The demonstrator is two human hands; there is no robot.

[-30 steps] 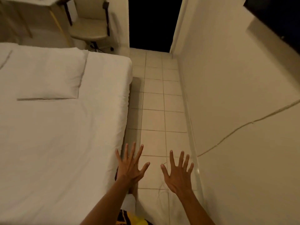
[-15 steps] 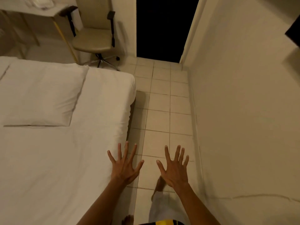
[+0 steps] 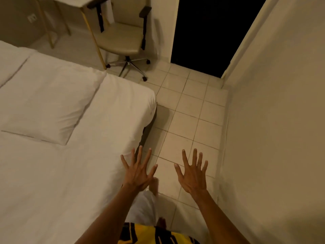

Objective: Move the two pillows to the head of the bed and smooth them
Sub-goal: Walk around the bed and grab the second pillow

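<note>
Cream floor tiles (image 3: 190, 110) run between the white bed (image 3: 73, 182) and the wall toward a dark doorway (image 3: 211, 32). I hold my left hand (image 3: 138, 172) and right hand (image 3: 192, 175) out empty, fingers spread, the left over the bed's edge. One white pillow (image 3: 47, 101) lies flat on the bed's far corner, a second pillow (image 3: 8, 62) partly visible beside it. An office chair (image 3: 123, 41) stands by a desk (image 3: 82, 2). No writing is readable.
</note>
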